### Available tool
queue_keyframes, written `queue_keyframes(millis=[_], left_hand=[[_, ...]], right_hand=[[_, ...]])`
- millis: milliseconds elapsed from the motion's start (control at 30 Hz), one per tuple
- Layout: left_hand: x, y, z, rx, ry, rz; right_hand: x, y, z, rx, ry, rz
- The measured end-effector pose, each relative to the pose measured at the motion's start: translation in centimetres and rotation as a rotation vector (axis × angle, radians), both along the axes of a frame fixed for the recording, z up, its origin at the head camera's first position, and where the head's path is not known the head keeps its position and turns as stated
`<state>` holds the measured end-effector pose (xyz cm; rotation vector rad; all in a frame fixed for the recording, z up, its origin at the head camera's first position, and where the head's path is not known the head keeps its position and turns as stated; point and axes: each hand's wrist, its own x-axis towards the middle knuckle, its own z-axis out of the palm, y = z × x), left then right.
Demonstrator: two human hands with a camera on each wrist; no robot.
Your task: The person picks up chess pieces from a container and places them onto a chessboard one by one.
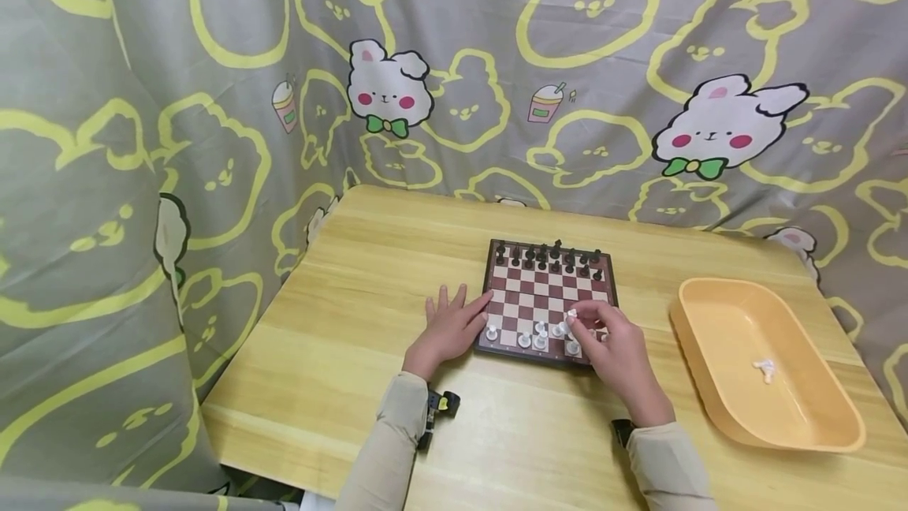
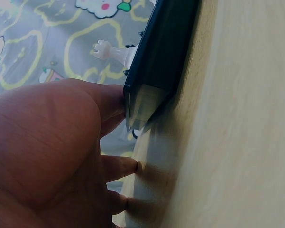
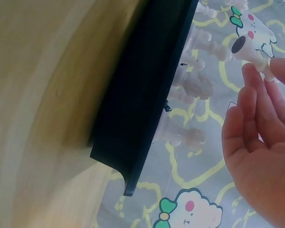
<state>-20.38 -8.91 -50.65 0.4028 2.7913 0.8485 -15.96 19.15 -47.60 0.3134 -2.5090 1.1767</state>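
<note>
A chessboard [image 1: 521, 300] lies on the table, black chess pieces [image 1: 556, 251] lined up along its far side. Several white pieces stand near its close side, among them a rook [image 2: 113, 52] at the left corner and a knight [image 3: 197, 84]. My left hand [image 1: 445, 333] has its fingers spread, touching the board's left edge and resting on the tabletop. Between thumb and fingertips my right hand [image 1: 615, 344] pinches a white chess piece [image 3: 250, 51] above the board's near right part. That piece is tilted, its dark underside showing; its exact kind is partly hidden by the fingers.
An orange plastic tub [image 1: 698, 385] stands right of the board, with white chess pieces [image 1: 764, 370] lying in it. Patterned grey curtain [image 1: 468, 14] hangs behind and left of the wooden table [image 1: 340, 314]. Black devices are strapped to both wrists.
</note>
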Motion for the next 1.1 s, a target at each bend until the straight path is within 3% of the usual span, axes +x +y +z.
queue_keyframes(millis=[267,600,1100], left_hand=[[0.01,0.03,0.10,0.010,-0.001,0.001],[-0.03,0.01,0.22,0.011,-0.007,0.004],[0.01,0.06,0.35,0.003,-0.013,0.006]], right_hand=[[-0.06,-0.04,0.01,0.038,-0.025,0.018],[-0.13,0.36,0.12,0.113,-0.127,0.107],[-0.06,0.28,-0.10,0.176,-0.128,0.141]])
